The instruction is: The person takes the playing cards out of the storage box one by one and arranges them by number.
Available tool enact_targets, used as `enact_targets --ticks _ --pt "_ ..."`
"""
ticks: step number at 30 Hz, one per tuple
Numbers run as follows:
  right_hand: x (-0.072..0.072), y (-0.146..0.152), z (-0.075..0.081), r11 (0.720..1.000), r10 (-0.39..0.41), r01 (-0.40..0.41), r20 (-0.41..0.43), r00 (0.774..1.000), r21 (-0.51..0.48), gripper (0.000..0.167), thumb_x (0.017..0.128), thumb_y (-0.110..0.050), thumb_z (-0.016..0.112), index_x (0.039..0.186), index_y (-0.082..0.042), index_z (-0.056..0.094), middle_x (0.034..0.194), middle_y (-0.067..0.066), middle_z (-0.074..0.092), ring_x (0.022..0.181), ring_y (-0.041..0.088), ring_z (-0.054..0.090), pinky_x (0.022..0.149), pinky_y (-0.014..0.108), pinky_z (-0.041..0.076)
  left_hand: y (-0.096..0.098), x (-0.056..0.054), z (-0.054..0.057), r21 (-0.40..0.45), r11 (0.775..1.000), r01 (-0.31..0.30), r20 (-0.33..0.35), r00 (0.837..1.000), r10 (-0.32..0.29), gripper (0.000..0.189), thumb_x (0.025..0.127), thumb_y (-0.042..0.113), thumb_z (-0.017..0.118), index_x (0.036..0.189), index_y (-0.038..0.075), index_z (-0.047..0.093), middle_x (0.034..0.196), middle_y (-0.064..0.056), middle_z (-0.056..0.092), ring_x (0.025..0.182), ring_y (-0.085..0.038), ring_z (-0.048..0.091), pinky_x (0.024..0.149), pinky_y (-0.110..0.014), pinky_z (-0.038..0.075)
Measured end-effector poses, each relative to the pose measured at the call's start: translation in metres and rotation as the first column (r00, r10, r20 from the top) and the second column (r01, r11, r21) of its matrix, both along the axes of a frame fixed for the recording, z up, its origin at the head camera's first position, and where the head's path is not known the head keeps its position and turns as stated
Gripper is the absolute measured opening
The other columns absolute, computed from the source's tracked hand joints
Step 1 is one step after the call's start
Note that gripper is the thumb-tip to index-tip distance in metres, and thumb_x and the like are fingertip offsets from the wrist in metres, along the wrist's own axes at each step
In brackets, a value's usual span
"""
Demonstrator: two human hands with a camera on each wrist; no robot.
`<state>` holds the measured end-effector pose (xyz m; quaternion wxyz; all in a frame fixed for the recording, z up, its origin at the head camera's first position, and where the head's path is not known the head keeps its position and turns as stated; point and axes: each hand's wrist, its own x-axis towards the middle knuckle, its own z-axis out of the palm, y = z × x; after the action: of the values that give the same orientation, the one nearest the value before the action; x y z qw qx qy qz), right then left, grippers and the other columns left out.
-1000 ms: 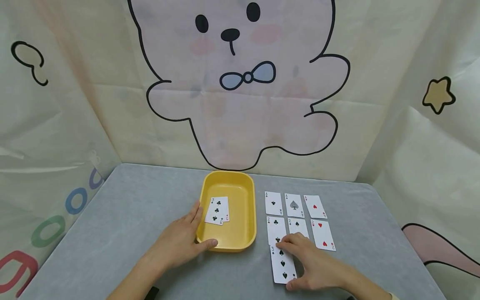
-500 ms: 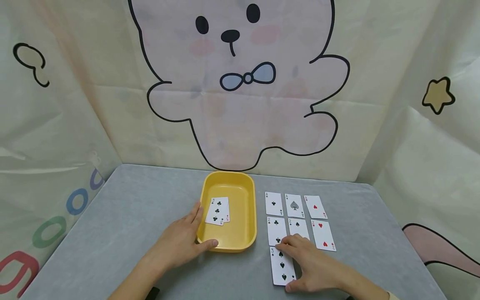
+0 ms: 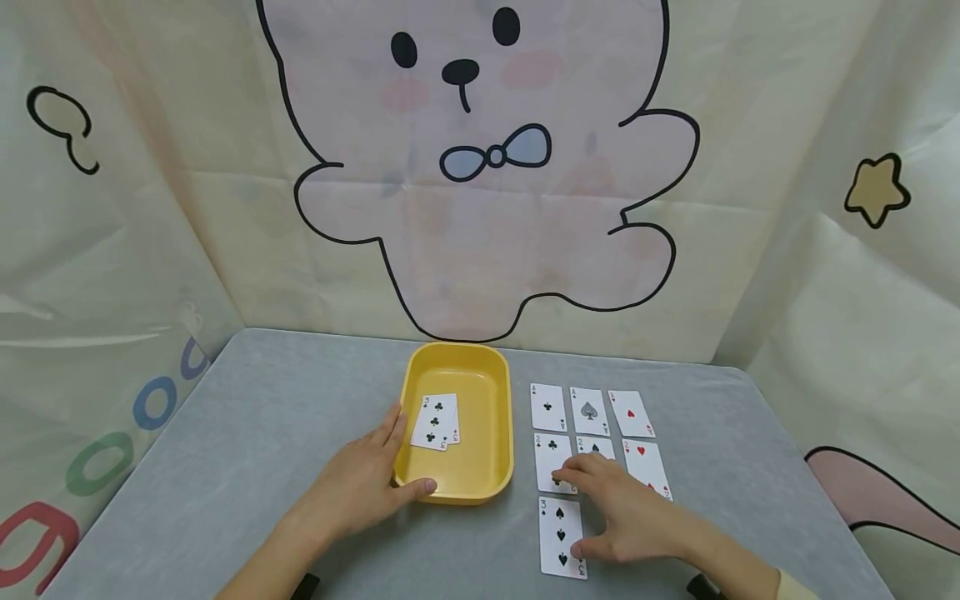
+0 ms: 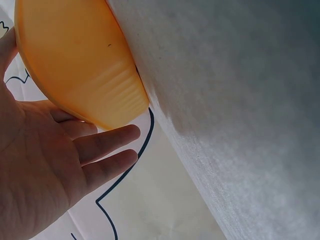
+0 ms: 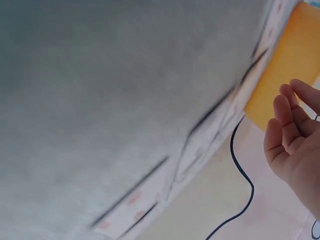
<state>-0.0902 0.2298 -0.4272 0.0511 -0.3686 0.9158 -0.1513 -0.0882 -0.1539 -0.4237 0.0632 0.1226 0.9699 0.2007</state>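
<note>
In the head view, my left hand rests against the left side and near corner of a yellow tray, fingers nearly straight. The left wrist view has its fingers along the tray's outer wall. A three of clubs lies in the tray over another card, mostly hidden. My right hand hovers with loosely bent fingers over the cards, pinching nothing. Its thumb overlaps the edge of a three of spades; whether they touch I cannot tell. Above that card lies a two of clubs, partly behind the fingertips.
Aces of clubs, spades and hearts form the far row. Beneath are a two of spades, partly hidden, and a two of hearts. A printed curtain borders the grey table.
The three of spades has slid slightly toward me, leaving a gap below the two of clubs. My right hand has let go of it and lifted slightly away. The left hand stays put.
</note>
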Motion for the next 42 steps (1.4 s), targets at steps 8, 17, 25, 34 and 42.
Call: enact_targets --ticks 8,17,25,34,42 --pt "-0.027 -0.008 0.021 0.999 -0.040 0.042 0.051 0.998 -0.033 0.076 0.082 -0.044 0.088 0.144 -0.011 0.060 0.142 -0.004 0.054 0.130 0.022 0.054 0.107 0.051 0.049 0.000 -0.001 0.001 0.007 1.000 -0.002 0.005 1.000 0.002 0.112 0.089 0.069 0.071 0.164 -0.002 0.026 0.172 -0.016 0.021 0.146 -0.040 0.044 0.115 -0.056 0.041" --pt "-0.047 -0.035 0.039 0.988 -0.122 0.135 0.157 0.980 -0.081 0.070 0.090 -0.043 0.082 0.150 -0.018 0.057 0.149 0.004 0.051 0.137 0.030 0.050 0.110 0.058 0.045 -0.001 -0.001 0.000 0.006 1.000 0.007 -0.017 1.000 -0.007 0.111 0.089 0.068 0.071 0.163 -0.002 0.027 0.172 -0.017 0.021 0.145 -0.040 0.046 0.113 -0.056 0.042" --pt "-0.061 -0.064 0.041 0.981 -0.126 0.150 0.181 0.975 -0.124 0.069 0.091 -0.038 0.082 0.150 -0.015 0.057 0.148 0.002 0.054 0.133 0.029 0.055 0.106 0.057 0.049 -0.001 -0.001 -0.002 -0.003 1.000 0.008 -0.013 1.000 -0.008 0.112 0.089 0.070 0.070 0.163 -0.002 0.028 0.172 -0.017 0.022 0.145 -0.040 0.046 0.113 -0.056 0.043" --pt "-0.079 -0.094 0.043 0.971 -0.093 0.131 0.190 0.977 -0.201 0.063 0.094 -0.036 0.079 0.148 -0.011 0.058 0.139 0.004 0.058 0.122 0.029 0.057 0.100 0.050 0.052 -0.001 0.000 -0.002 0.006 1.000 0.005 -0.010 1.000 -0.005 0.111 0.089 0.069 0.070 0.163 -0.002 0.028 0.172 -0.018 0.022 0.144 -0.041 0.047 0.113 -0.056 0.043" --pt "-0.094 -0.122 0.044 0.955 -0.100 0.148 0.190 0.977 -0.256 0.057 0.095 -0.031 0.077 0.145 -0.007 0.060 0.136 0.008 0.062 0.124 0.031 0.058 0.099 0.049 0.052 0.000 -0.001 -0.001 0.007 1.000 0.004 -0.004 1.000 -0.004 0.112 0.089 0.070 0.070 0.163 -0.002 0.027 0.172 -0.017 0.022 0.144 -0.040 0.046 0.113 -0.055 0.043"
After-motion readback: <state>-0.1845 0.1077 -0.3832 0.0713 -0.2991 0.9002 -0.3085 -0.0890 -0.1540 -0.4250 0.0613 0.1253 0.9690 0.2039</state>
